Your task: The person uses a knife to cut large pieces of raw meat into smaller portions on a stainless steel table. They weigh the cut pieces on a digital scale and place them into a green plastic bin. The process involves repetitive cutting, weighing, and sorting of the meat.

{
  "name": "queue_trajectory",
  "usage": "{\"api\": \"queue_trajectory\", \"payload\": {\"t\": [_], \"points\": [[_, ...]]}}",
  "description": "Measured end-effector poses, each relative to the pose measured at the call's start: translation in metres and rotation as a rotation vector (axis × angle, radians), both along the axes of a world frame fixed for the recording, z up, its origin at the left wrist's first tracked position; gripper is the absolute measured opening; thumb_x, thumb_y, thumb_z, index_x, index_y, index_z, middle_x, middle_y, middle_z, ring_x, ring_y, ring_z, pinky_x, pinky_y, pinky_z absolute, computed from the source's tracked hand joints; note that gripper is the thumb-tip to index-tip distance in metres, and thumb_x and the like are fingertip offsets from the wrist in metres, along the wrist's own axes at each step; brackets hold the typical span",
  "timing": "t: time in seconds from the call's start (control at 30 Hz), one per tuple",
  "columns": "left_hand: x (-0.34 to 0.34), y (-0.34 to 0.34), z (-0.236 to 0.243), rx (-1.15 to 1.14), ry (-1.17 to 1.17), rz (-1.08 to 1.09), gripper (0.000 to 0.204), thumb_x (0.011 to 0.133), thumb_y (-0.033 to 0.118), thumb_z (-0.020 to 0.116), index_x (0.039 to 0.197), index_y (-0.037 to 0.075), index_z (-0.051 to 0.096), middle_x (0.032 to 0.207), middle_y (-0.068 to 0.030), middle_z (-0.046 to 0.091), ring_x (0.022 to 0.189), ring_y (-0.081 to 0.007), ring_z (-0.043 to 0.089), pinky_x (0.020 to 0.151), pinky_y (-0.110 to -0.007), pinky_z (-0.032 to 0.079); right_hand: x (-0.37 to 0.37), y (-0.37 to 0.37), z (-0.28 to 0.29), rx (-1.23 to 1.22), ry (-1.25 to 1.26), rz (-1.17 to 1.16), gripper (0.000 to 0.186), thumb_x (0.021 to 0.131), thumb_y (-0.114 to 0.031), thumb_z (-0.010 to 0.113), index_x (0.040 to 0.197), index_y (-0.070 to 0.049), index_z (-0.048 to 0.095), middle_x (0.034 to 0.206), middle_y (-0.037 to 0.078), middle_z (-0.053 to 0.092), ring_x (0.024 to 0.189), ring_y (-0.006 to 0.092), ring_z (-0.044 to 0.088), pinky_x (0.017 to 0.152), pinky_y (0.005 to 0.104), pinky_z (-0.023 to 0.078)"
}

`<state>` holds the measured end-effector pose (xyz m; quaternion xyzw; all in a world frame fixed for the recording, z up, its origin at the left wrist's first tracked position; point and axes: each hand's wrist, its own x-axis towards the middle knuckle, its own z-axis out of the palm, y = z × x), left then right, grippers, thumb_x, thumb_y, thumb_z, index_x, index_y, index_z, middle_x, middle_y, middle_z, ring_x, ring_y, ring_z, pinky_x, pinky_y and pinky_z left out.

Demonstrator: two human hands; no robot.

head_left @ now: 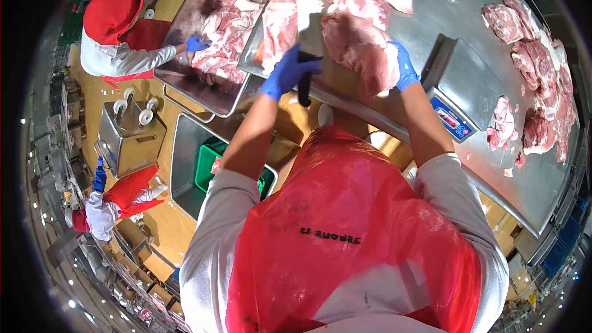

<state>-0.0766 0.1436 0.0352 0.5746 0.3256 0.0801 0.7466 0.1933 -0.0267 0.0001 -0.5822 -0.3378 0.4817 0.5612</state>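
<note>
Head view: left blue-gloved hand wrapped round the long-bladed, black-handled knife, blade pointing away from the wearer. Large raw pink meat piece is on the grey steel surface, right of the knife, long axis slanting nearward and right. Right blue-gloved hand is nearer, touching its right side; fingers partly hidden, can't tell how wide.
</note>
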Motion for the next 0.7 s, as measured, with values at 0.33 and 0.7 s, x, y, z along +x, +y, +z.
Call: {"api": "queue_trajectory", "payload": {"t": [0.33, 0.7], "points": [[0.106, 0.034, -0.012, 0.323, -0.315, -0.224, 0.031, 0.081, 0.002, 0.065, 0.111, 0.002, 0.057, 0.091, -0.0036, 0.061, 0.084, -0.0114, 0.057, 0.076, -0.028, 0.049, -0.026, -0.029, 0.018, -0.489, -0.532, -0.602, 0.079, 0.082, -0.048, 0.072, 0.137, 0.001, 0.044, 0.113, 0.026, 0.062, 0.103, 0.0319, 0.064, 0.088, 0.0388, 0.051], [0.103, -0.005, -0.067, 0.37, -0.368, -0.445, 0.031, 0.087, 0.006, 0.064, 0.114, -0.001, 0.053, 0.093, -0.0082, 0.065, 0.083, -0.0148, 0.062, 0.076, -0.032, 0.052, -0.047, -0.092, -0.013, -0.632, -0.523, -0.476, 0.065, 0.071, -0.007, 0.071, 0.131, 0.0, 0.047, 0.101, 0.017, 0.066, 0.084, 0.0278, 0.067, 0.078, 0.0379, 0.054]]}}
